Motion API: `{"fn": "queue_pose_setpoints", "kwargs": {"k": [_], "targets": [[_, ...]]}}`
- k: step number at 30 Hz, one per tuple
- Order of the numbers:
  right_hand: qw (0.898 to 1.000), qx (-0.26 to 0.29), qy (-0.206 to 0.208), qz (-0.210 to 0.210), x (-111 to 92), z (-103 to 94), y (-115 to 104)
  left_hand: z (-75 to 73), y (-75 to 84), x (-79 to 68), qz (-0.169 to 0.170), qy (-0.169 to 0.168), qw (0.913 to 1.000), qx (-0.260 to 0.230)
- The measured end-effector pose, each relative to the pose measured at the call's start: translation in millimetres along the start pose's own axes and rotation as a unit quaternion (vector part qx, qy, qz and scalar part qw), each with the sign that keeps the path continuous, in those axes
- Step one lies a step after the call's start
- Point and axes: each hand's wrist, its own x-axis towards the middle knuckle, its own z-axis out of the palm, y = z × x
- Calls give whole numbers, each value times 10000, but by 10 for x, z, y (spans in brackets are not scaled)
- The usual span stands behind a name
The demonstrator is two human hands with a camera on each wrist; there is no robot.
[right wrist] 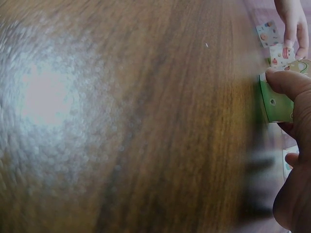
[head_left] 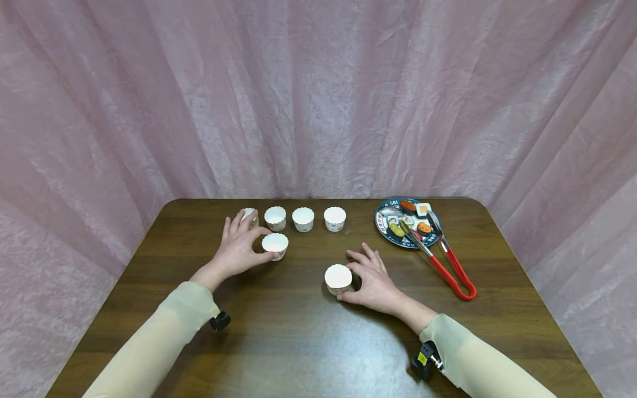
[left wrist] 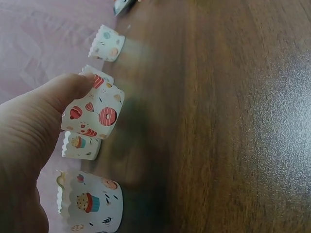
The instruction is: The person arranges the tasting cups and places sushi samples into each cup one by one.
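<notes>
Pale sleeves (head_left: 159, 326) cross the bottom edge; left grip (head_left: 238, 249) pinches a patterned cup (head_left: 275, 243) left of centre, right grip (head_left: 374, 283) a green cup (head_left: 338, 277) below centre. Cup-arranging seems underway; release calls for lightness.

In the head view, the sleeved left forearm (head_left: 149, 345) slants from between 7 and 8 o'clock up towards 1 o'clock; its left hand (head_left: 236, 251), at 8 o'clock from the middle, pinches with thumb and index finger, the other fingers fanned towards 12. The sleeved right forearm (head_left: 478, 356) points to 10 o'clock, its right hand (head_left: 374, 284), at 5 o'clock, likewise pinching, the other fingers directed towards 11.
</notes>
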Motion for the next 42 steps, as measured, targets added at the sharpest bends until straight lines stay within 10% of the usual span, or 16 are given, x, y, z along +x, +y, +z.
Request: {"fn": "queue_pose_setpoints", "kwargs": {"k": [33,42], "targets": [[10000,9,-33,40,-6,-3,-16,46,-41,-24,-245,-244,9992,206],[9999,78,-28,79,-10,-3,-16,-63,62,-49,121,-31,9998,136]]}}
